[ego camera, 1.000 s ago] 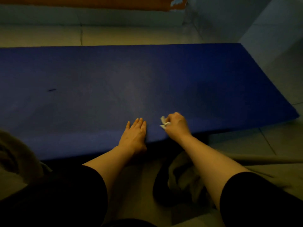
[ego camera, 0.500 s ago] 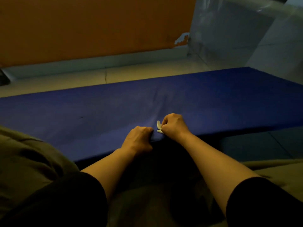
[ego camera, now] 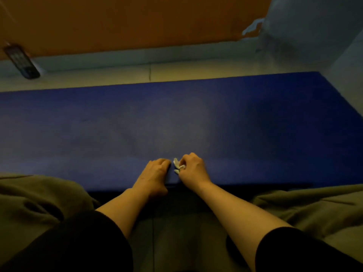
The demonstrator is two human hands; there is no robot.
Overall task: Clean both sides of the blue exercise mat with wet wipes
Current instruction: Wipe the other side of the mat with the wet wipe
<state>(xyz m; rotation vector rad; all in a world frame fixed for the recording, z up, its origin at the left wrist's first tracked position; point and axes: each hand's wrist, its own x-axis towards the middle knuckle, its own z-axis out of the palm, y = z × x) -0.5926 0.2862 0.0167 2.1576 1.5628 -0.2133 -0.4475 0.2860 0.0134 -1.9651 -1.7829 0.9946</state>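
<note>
The blue exercise mat (ego camera: 196, 118) lies flat across the tiled floor, reaching from the left edge of the view to the right. My left hand (ego camera: 155, 173) sits at the mat's near edge with its fingers curled onto it, gripping that edge. Right beside it, my right hand (ego camera: 193, 168) is a fist on the same edge and pinches a crumpled white wet wipe (ego camera: 176, 166), which sticks out toward my left hand. The mat's underside is hidden.
A dark remote-like object (ego camera: 22, 62) leans at the far left by the orange wall (ego camera: 127, 20). A pale panel (ego camera: 314, 26) stands at the back right. My olive-clad knees (ego camera: 39, 203) flank the near edge of the mat.
My left hand went from lying flat on the mat to curling its fingers on the near edge. The right hand kept the wipe. The view tilted upward.
</note>
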